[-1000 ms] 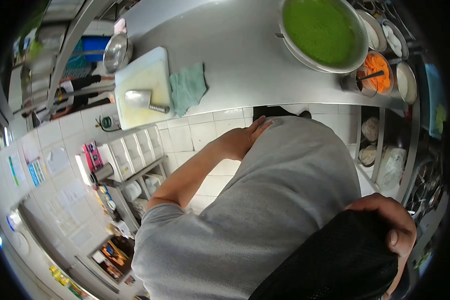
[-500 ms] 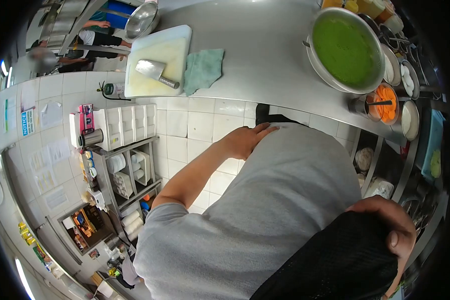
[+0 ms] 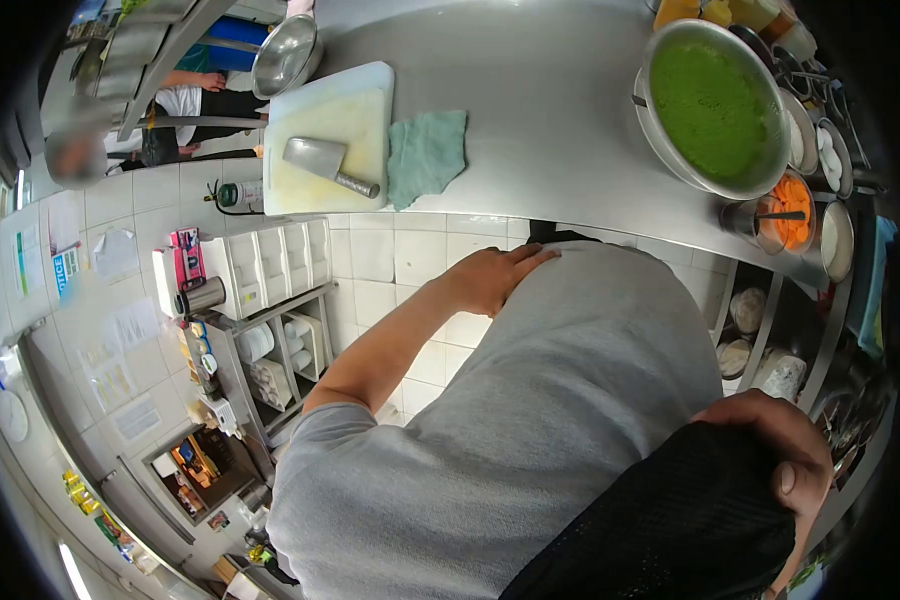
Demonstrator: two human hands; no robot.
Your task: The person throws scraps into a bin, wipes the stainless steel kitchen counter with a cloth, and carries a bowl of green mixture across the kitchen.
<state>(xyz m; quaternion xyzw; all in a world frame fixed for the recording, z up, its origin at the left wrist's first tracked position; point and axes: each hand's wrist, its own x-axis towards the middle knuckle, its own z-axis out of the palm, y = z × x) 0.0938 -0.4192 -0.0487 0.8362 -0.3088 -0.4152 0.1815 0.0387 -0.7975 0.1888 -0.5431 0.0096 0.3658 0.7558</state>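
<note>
My left hand point(image 3: 495, 280) rests on the side of my grey shirt point(image 3: 560, 400) near the waist, its fingers laid flat and nothing in them. At the lower right, close to the camera, my right hand point(image 3: 805, 460) is closed around a piece of black mesh fabric point(image 3: 690, 510); its thumb shows, but most of its fingers are hidden. In front of me on the steel counter point(image 3: 540, 120), a cleaver point(image 3: 315, 158) lies on a white cutting board point(image 3: 370, 110), with a green cloth point(image 3: 427, 155) beside it.
A large metal bowl of green liquid point(image 3: 715, 110) stands on the counter's right, near a container of orange slices point(image 3: 792, 215) and several small bowls. An empty metal bowl point(image 3: 287, 57) sits beyond the board. Shelving point(image 3: 290, 300) stands left; another person point(image 3: 185, 105) is in the background.
The view has turned slightly, so the counter, board and bowls sit a little farther right and lower. Both hands keep the same pose.
</note>
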